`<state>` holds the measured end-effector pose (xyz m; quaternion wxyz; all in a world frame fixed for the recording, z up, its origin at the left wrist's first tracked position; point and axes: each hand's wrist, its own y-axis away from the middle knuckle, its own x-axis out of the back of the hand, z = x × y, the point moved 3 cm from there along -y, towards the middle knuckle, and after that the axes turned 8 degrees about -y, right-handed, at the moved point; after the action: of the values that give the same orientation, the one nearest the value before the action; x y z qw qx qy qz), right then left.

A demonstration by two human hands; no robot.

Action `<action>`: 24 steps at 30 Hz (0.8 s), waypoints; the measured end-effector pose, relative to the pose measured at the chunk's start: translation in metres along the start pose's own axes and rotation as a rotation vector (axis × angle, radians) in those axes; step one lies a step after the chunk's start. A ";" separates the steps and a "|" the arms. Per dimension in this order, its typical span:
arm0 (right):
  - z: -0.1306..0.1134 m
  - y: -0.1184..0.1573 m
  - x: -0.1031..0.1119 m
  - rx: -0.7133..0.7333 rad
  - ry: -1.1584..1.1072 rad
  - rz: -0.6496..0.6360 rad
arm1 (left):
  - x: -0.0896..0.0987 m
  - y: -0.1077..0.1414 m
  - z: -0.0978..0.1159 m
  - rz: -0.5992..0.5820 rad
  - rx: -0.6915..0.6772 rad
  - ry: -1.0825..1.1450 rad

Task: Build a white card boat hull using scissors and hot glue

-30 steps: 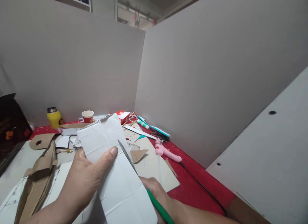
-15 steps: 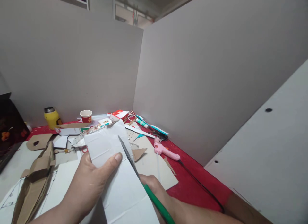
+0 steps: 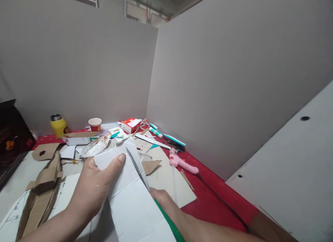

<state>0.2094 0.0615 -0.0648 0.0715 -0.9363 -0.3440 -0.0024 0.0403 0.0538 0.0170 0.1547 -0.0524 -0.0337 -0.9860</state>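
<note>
My left hand point(image 3: 100, 183) grips a creased white sheet of card point(image 3: 132, 200), its thumb pressed flat on top and its fingers hidden beneath. My right hand point(image 3: 166, 204) is closed on green-handled scissors point(image 3: 135, 167), partly covered by the sheet. One dark blade lies over the card near its right edge, pointing away from me towards the far end. A narrow strip of the card stands to the right of the blade.
A pink glue gun point(image 3: 183, 163) with a black cord rests on the red tabletop point(image 3: 208, 214) at right. Folded brown cardboard point(image 3: 44, 193) lies at left. Behind stand a yellow bottle point(image 3: 58, 125), a paper cup point(image 3: 95, 124) and a red box point(image 3: 130, 124), before grey partitions point(image 3: 104, 68).
The card and both hands have shifted slightly. The scissor blades look more closed on the card, and the green handle sits lower behind its edge. The view has turned a little left.
</note>
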 end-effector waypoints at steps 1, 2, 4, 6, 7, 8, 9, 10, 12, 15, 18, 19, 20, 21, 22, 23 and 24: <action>-0.001 0.000 0.001 0.022 0.032 -0.014 | -0.002 0.001 -0.001 -0.028 -0.009 -0.010; -0.001 0.001 0.002 0.032 0.051 -0.022 | -0.003 0.002 -0.002 -0.049 -0.019 -0.014; 0.002 0.003 0.003 0.009 0.049 -0.025 | -0.003 0.004 -0.004 -0.063 -0.042 -0.025; 0.010 0.005 0.004 -0.044 0.008 -0.016 | -0.003 0.004 -0.004 -0.071 -0.064 -0.044; 0.014 0.005 0.003 -0.069 -0.024 -0.005 | -0.003 0.004 -0.004 -0.072 -0.071 -0.049; 0.018 0.005 0.002 -0.090 -0.058 0.010 | -0.003 0.003 -0.004 -0.068 -0.072 -0.050; 0.021 0.005 0.000 -0.107 -0.093 0.022 | -0.003 0.003 -0.003 -0.062 -0.065 -0.041; 0.022 0.004 -0.001 -0.120 -0.127 0.035 | -0.003 0.002 -0.002 -0.057 -0.047 -0.023; 0.021 0.003 -0.004 -0.138 -0.184 0.056 | -0.005 0.002 0.000 -0.062 0.007 0.033; 0.008 0.002 -0.002 -0.107 -0.196 0.085 | -0.010 0.004 0.005 -0.097 0.063 0.089; -0.003 0.000 0.004 -0.023 -0.162 0.145 | -0.016 0.007 0.007 -0.162 0.061 0.069; -0.004 -0.002 0.006 -0.007 -0.161 0.164 | -0.018 0.007 0.007 -0.195 0.054 0.059; -0.005 -0.003 0.007 -0.003 -0.168 0.178 | -0.020 0.007 0.006 -0.226 0.046 0.054; -0.005 -0.004 0.007 -0.009 -0.183 0.186 | -0.022 0.007 0.006 -0.251 0.042 0.053; -0.005 -0.005 0.006 -0.023 -0.205 0.188 | -0.024 0.006 0.005 -0.273 0.044 0.054; -0.006 -0.006 0.005 -0.038 -0.232 0.188 | -0.026 0.004 0.005 -0.286 0.051 0.055; -0.008 -0.006 0.003 -0.053 -0.262 0.181 | -0.027 0.002 0.005 -0.290 0.059 0.054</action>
<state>0.2085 0.0670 -0.0560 0.0010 -0.9573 -0.2643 0.1171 0.0669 0.0605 0.0186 0.0128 -0.0160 -0.0659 -0.9976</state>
